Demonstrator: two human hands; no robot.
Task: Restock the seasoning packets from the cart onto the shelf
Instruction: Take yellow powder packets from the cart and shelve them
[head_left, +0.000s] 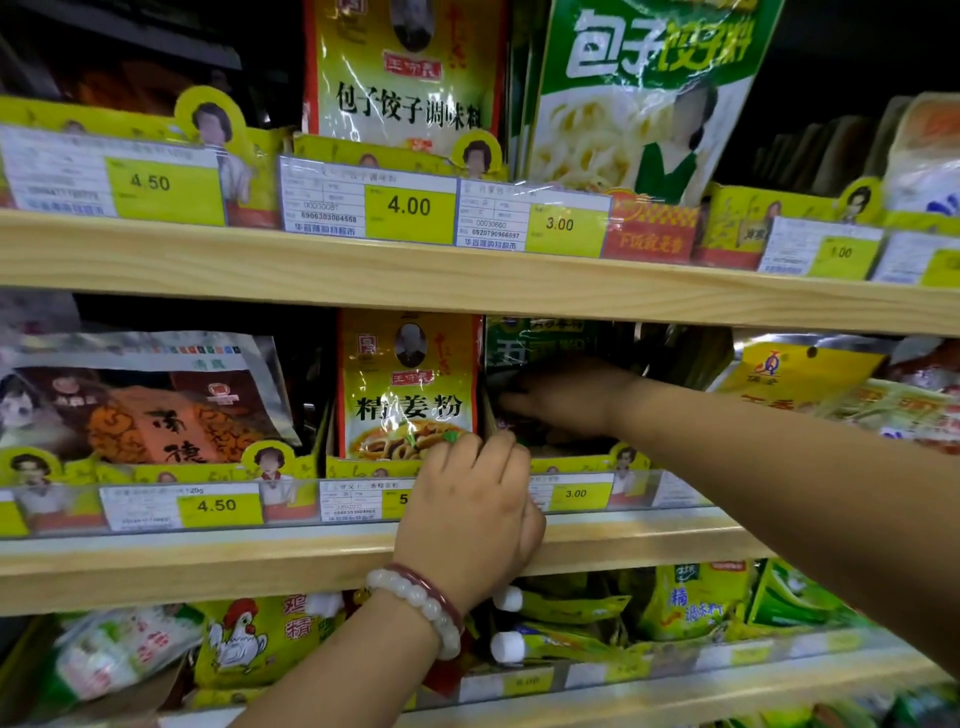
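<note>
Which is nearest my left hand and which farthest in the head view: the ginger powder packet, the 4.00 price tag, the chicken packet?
From the left hand:
1. Ginger powder packet, just above the fingers, middle shelf.
2. Chicken packet, lower left, bottom shelf.
3. 4.00 price tag, top shelf rail, well above.

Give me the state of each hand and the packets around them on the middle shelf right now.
Left hand: fingers curled over the front edge of the display box, at the foot of the yellow ginger powder packet.
Right hand: reaching into the slot, fingers extended on the green packets.
Yellow ginger powder packet: upright, facing front.
Green packets: standing in their slot, partly hidden behind the right hand.
Brown packet: leaning back.
</note>
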